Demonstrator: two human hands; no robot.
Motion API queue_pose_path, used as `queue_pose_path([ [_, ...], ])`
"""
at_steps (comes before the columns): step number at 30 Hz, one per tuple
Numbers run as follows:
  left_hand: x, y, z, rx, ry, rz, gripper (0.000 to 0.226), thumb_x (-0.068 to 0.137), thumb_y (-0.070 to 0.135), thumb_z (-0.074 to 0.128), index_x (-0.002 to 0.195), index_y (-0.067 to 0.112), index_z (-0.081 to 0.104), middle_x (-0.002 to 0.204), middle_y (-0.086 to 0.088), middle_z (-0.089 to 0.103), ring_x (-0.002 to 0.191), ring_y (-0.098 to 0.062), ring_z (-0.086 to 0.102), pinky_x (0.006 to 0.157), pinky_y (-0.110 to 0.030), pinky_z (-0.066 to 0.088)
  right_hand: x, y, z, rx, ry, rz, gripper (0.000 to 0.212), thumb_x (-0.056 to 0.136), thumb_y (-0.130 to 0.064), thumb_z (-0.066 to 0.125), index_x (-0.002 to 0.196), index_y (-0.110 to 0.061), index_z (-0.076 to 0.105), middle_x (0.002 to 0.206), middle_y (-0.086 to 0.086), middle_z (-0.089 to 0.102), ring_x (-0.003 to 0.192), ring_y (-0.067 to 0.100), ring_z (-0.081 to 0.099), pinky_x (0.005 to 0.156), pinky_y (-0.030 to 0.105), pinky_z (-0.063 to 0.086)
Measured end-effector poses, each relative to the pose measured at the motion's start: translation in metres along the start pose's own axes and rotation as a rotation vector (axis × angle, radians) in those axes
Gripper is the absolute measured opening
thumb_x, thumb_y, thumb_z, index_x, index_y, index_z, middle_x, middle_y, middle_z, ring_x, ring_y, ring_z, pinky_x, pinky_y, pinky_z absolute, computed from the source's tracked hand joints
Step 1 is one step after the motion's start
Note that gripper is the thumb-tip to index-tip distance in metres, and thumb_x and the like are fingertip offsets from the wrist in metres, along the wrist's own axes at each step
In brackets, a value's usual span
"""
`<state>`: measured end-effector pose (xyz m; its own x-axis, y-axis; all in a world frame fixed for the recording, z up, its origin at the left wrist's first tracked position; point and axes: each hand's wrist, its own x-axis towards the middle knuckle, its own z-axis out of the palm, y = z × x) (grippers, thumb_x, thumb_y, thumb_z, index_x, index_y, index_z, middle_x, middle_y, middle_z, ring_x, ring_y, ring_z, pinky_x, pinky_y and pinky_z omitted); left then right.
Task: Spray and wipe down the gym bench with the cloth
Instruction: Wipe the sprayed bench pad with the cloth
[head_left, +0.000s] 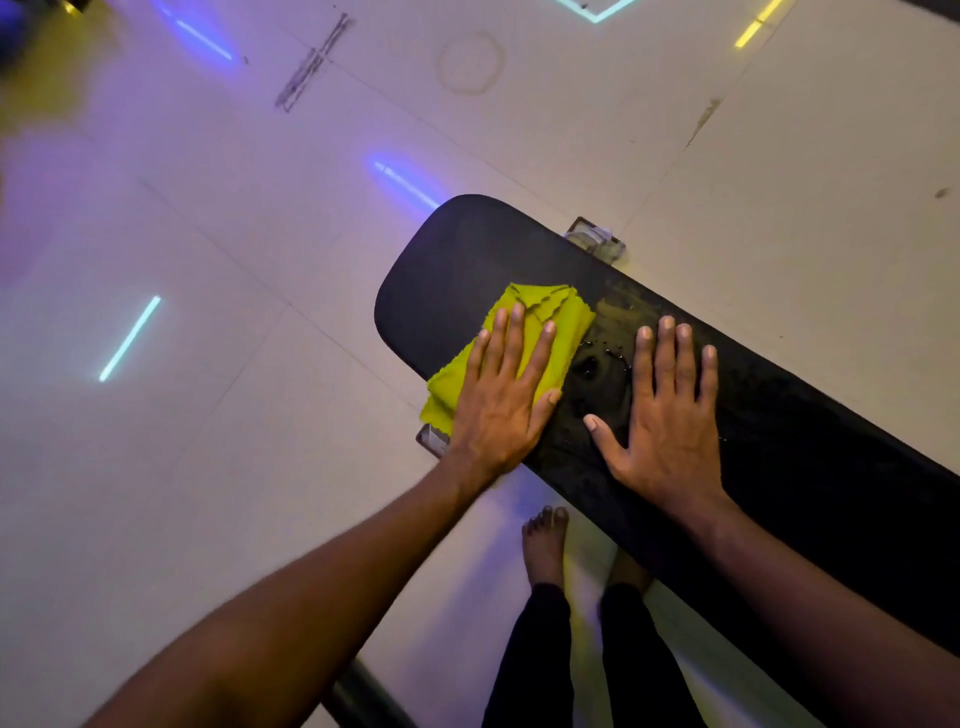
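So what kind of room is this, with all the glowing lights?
Probably a gym. There is a long black padded bench, which a left hand wipes with a yellow cloth, and coloured strip lights reflect off the pale tiled floor.

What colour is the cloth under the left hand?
Bright yellow-green. The cloth lies folded on the black bench pad, pressed flat by the left hand; head view shows it.

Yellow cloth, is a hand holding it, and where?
The left hand presses flat on the yellow cloth, fingers spread across its middle, not gripping. The right hand rests bare on the bench.
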<state>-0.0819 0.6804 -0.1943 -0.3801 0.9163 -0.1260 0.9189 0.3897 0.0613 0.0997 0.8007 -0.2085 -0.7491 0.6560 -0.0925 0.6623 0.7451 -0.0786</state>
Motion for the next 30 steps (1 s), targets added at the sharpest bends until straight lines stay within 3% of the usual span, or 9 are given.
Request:
queue_pose_path([
  [7,0.088,-0.007,-0.013,0.013,0.031,0.247,0.063,0.107,0.052,0.024,0.164,0.026,0.017,0.172,-0.012,0.012,0.16,-0.027,0.009,0.128,-0.046,0.016,-0.001,0.0,0.001,-0.009,0.0,-0.002,0.105,0.095,-0.074,0.029,0.167,-0.002,0.002,0.176,0.023,-0.002,0.164,0.039,-0.001,0.13,0.064,0.011],
  [11,0.039,-0.022,-0.003,-0.038,0.064,0.038,0.063,0.108,0.05,0.023,0.164,0.023,0.014,0.172,-0.014,0.008,0.16,-0.029,0.003,0.128,-0.049,0.013,-0.008,0.002,-0.004,0.021,-0.013,-0.008,0.105,0.095,-0.073,0.033,0.167,-0.002,0.004,0.176,0.022,-0.001,0.165,0.039,0.0,0.13,0.064,0.011],
  [14,-0.005,0.007,0.007,-0.034,0.016,-0.099,0.068,0.107,0.052,0.021,0.164,0.018,0.012,0.171,-0.02,0.004,0.16,-0.033,0.0,0.129,-0.049,0.009,-0.019,0.001,-0.003,0.015,-0.024,-0.004,0.105,0.095,-0.073,0.035,0.167,-0.002,0.006,0.176,0.023,0.0,0.164,0.04,0.0,0.13,0.064,0.012],
  [17,0.009,0.029,0.005,-0.061,0.011,0.019,0.069,0.107,0.055,0.019,0.164,0.018,0.013,0.171,-0.021,0.005,0.159,-0.034,0.001,0.129,-0.049,0.01,-0.022,0.0,-0.001,0.016,-0.008,-0.004,0.106,0.094,-0.072,0.036,0.167,-0.001,0.006,0.176,0.024,0.0,0.164,0.041,0.0,0.13,0.065,0.01],
  [21,0.045,0.0,0.001,-0.017,0.061,0.187,0.064,0.107,0.051,0.024,0.164,0.023,0.015,0.172,-0.014,0.011,0.16,-0.028,0.007,0.128,-0.047,0.014,-0.023,0.0,0.005,0.0,-0.003,-0.008,0.105,0.096,-0.073,0.031,0.167,-0.002,0.002,0.176,0.024,-0.002,0.164,0.041,-0.001,0.13,0.065,0.01],
  [23,0.032,-0.014,0.004,-0.015,0.096,0.121,0.062,0.108,0.05,0.022,0.164,0.023,0.015,0.172,-0.012,0.01,0.16,-0.026,0.006,0.129,-0.045,0.012,-0.023,0.001,0.006,-0.008,-0.01,-0.012,0.104,0.096,-0.074,0.028,0.167,-0.002,0.001,0.175,0.024,-0.004,0.164,0.041,-0.002,0.13,0.065,0.01],
  [28,-0.025,0.025,0.015,-0.122,0.078,-0.295,0.066,0.107,0.051,0.016,0.164,0.018,0.012,0.172,-0.017,0.003,0.16,-0.031,0.0,0.129,-0.049,0.011,-0.025,-0.002,0.001,0.004,-0.024,-0.004,0.104,0.097,-0.072,0.031,0.167,-0.001,0.001,0.175,0.025,-0.003,0.164,0.042,-0.002,0.129,0.066,0.01],
  [30,-0.02,0.04,0.014,-0.126,0.062,-0.267,0.068,0.106,0.053,0.015,0.164,0.017,0.012,0.171,-0.019,0.003,0.16,-0.034,0.0,0.129,-0.049,0.01,-0.025,-0.003,0.0,0.002,-0.023,-0.01,0.105,0.097,-0.072,0.033,0.166,0.0,0.001,0.175,0.026,-0.002,0.164,0.043,-0.001,0.129,0.066,0.01],
])
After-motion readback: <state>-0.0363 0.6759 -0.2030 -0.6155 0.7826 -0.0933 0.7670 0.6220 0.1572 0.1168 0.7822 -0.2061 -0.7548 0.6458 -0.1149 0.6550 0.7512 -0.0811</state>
